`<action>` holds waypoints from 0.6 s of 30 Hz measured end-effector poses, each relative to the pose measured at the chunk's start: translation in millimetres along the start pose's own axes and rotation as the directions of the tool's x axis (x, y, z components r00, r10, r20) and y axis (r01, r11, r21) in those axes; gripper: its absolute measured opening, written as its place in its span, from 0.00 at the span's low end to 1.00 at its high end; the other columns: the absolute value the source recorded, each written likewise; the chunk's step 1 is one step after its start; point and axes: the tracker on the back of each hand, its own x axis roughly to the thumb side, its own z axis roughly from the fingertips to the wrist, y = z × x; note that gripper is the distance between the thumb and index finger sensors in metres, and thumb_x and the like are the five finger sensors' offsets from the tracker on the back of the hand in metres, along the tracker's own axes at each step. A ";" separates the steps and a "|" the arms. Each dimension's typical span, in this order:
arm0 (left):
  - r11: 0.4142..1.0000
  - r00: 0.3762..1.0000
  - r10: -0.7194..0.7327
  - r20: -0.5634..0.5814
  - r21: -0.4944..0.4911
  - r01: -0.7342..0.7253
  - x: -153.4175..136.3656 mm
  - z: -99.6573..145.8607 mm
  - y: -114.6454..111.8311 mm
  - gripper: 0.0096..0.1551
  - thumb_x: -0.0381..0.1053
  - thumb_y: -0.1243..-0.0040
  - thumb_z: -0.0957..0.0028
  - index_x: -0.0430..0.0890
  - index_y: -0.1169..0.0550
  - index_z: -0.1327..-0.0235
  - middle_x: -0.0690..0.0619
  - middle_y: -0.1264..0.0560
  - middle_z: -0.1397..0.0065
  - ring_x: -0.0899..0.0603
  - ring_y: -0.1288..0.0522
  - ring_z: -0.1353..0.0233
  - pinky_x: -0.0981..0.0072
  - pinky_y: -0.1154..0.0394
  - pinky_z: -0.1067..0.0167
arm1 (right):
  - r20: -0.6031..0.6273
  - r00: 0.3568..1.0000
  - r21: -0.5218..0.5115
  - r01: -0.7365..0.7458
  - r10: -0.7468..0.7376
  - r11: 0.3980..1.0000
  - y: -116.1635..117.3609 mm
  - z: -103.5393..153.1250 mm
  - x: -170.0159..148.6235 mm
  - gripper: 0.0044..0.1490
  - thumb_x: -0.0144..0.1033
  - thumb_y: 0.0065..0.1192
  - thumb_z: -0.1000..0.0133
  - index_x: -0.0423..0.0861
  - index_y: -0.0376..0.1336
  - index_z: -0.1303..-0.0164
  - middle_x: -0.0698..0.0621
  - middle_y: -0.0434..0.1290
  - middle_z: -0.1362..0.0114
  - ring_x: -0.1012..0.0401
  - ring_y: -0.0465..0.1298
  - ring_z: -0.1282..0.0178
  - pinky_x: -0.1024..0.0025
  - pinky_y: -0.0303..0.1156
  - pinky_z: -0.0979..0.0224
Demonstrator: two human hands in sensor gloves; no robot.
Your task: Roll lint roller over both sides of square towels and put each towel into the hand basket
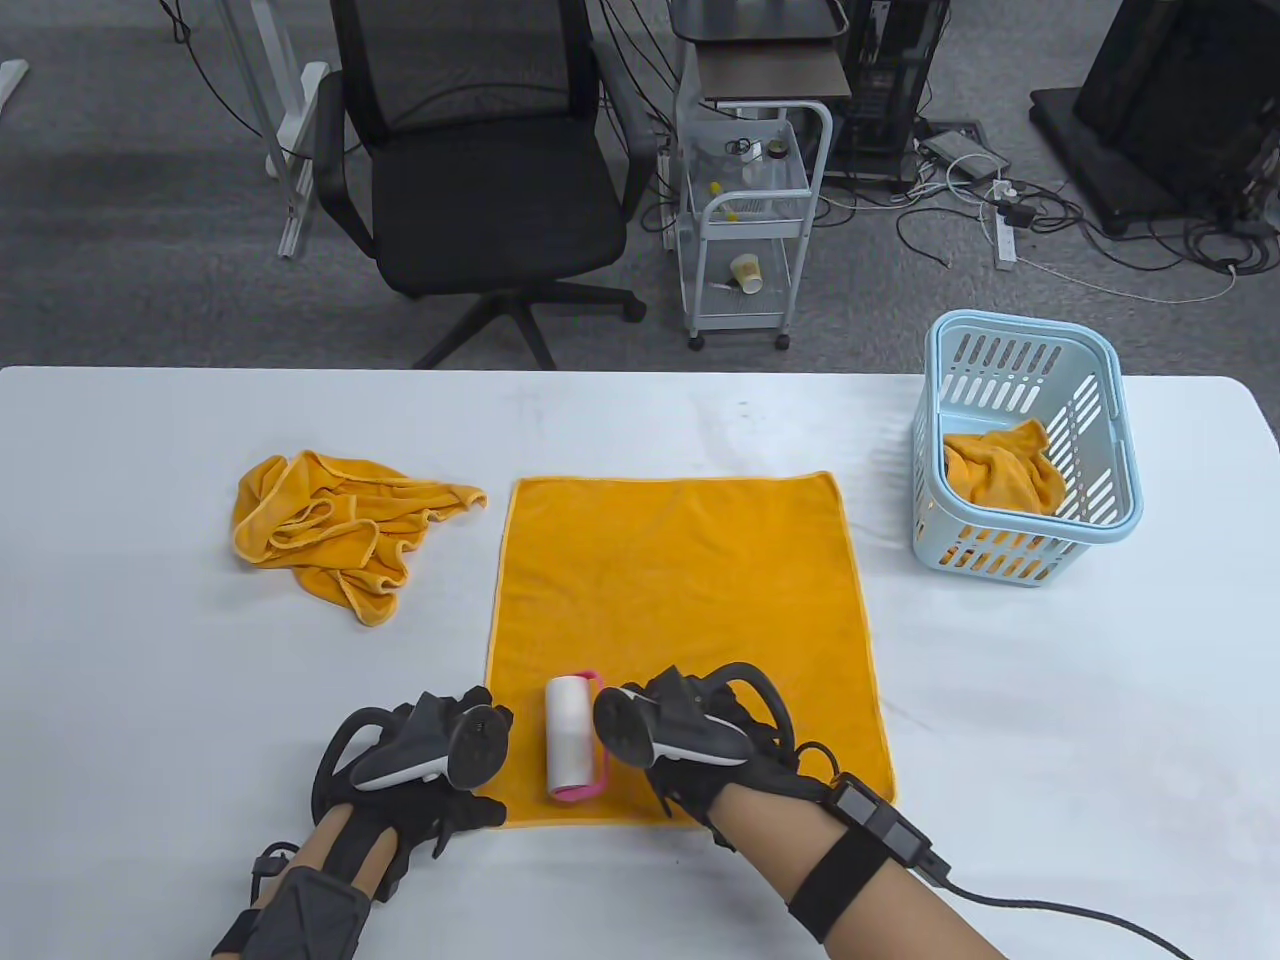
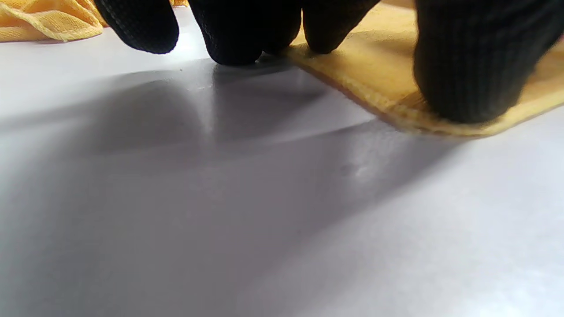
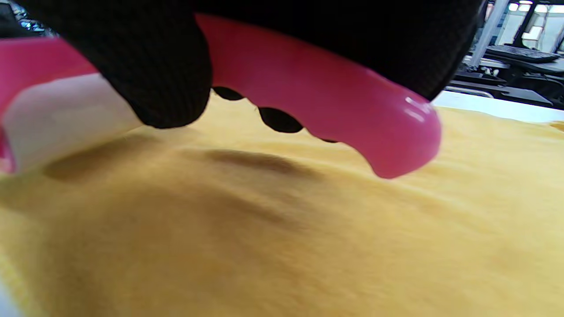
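Note:
An orange square towel (image 1: 680, 620) lies spread flat in the middle of the white table (image 1: 150, 680). On its near edge sits the lint roller (image 1: 570, 738), white roll in a pink frame. My right hand (image 1: 690, 735) grips its pink handle (image 3: 326, 101), fingers curled round it, the roll (image 3: 57, 119) touching the cloth. My left hand (image 1: 440, 750) presses its fingertips (image 2: 476, 75) down on the towel's near left corner (image 2: 396, 79). A crumpled orange towel (image 1: 335, 530) lies at the left. Another orange towel (image 1: 1000, 470) is in the light blue hand basket (image 1: 1030, 450) at the right.
The basket stands near the table's far right edge. Beyond the table are a black office chair (image 1: 480, 170), a white wire cart (image 1: 750, 220), and cables (image 1: 1050, 230) on the grey floor.

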 end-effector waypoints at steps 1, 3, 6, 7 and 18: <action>1.000 1.000 0.000 0.000 0.000 0.000 0.0 0.0 0.0 0.55 0.72 0.34 0.62 0.56 0.41 0.23 0.49 0.48 0.12 0.35 0.40 0.17 0.27 0.42 0.26 | 0.002 1.000 0.009 -0.011 0.011 1.000 3.3 -2.3 2.6 0.36 0.47 0.73 0.45 0.47 0.65 0.28 0.42 0.75 0.31 0.42 0.79 0.35 0.41 0.75 0.37; 1.000 1.000 -0.001 -0.001 0.000 0.001 -0.1 -0.1 -0.1 0.55 0.72 0.34 0.62 0.56 0.41 0.23 0.49 0.48 0.12 0.35 0.40 0.17 0.27 0.42 0.26 | -0.007 1.000 0.029 -0.028 0.029 0.999 7.3 -2.8 -1.3 0.36 0.47 0.73 0.45 0.47 0.65 0.28 0.42 0.76 0.32 0.42 0.79 0.35 0.41 0.75 0.37; 1.000 1.000 0.000 0.000 0.000 0.000 -0.4 -0.2 -0.3 0.55 0.72 0.34 0.62 0.56 0.41 0.23 0.48 0.48 0.12 0.35 0.40 0.17 0.27 0.42 0.26 | -0.044 0.999 0.082 -0.002 0.006 0.997 9.6 4.1 -24.1 0.36 0.45 0.74 0.45 0.49 0.66 0.27 0.42 0.76 0.32 0.42 0.79 0.36 0.39 0.73 0.36; 1.000 1.000 0.001 0.000 -0.001 -0.001 -0.5 -0.2 -0.3 0.55 0.72 0.33 0.62 0.56 0.41 0.23 0.49 0.48 0.12 0.35 0.40 0.17 0.27 0.42 0.26 | -0.058 0.998 0.114 -0.010 0.017 0.993 9.2 8.5 -34.3 0.36 0.44 0.74 0.45 0.49 0.65 0.26 0.42 0.76 0.33 0.42 0.78 0.36 0.38 0.73 0.36; 1.000 1.000 -0.006 -0.002 -0.002 0.006 0.0 -0.3 0.1 0.54 0.72 0.33 0.62 0.56 0.41 0.23 0.48 0.48 0.12 0.35 0.40 0.17 0.27 0.42 0.26 | -0.287 0.904 0.474 -0.152 0.316 0.867 11.9 72.8 -157.7 0.36 0.39 0.79 0.46 0.47 0.67 0.26 0.42 0.77 0.33 0.41 0.77 0.34 0.35 0.71 0.34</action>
